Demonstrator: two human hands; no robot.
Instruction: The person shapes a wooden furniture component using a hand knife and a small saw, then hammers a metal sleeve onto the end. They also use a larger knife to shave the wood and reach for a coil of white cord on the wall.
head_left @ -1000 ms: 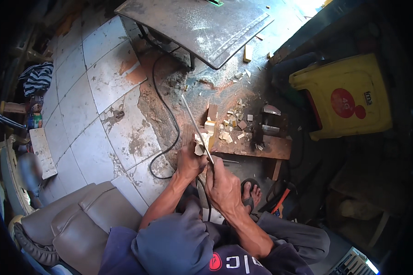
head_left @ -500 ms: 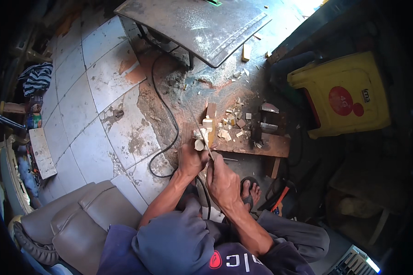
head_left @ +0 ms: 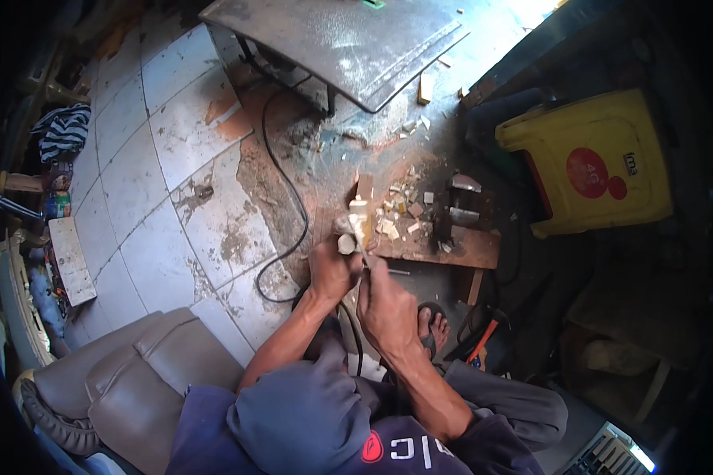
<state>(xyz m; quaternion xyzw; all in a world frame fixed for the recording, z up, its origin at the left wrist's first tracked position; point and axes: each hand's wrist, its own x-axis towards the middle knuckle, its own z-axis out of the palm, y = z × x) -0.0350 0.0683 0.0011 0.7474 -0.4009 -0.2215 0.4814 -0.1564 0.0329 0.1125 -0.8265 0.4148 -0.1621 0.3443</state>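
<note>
A pale, small piece with a rounded, many-sided end face (head_left: 346, 244) is gripped by my left hand (head_left: 331, 271); it looks like wood. My right hand (head_left: 387, 307) is closed around a long thin metal tool (head_left: 362, 247), much like a file. The tool's shaft lies against or just beside the pale piece, and its far end is blurred. Both hands are close together at the near left end of a low wooden bench (head_left: 436, 249). An upright wooden block (head_left: 364, 188) and a pale block (head_left: 358, 207) stand just beyond them.
Several offcuts (head_left: 388, 228) litter the bench. A dark metal-topped table (head_left: 333, 47) stands ahead, and a yellow plastic stool (head_left: 610, 166) lies tipped at right. A black cable (head_left: 285, 170) winds across the tiles (head_left: 190, 150). An orange-handled tool (head_left: 483, 342) lies by my right foot.
My right hand and the thin tool have shifted slightly, and less of the tool's length shows. The pale piece is turned a little, with its end face plainer.
</note>
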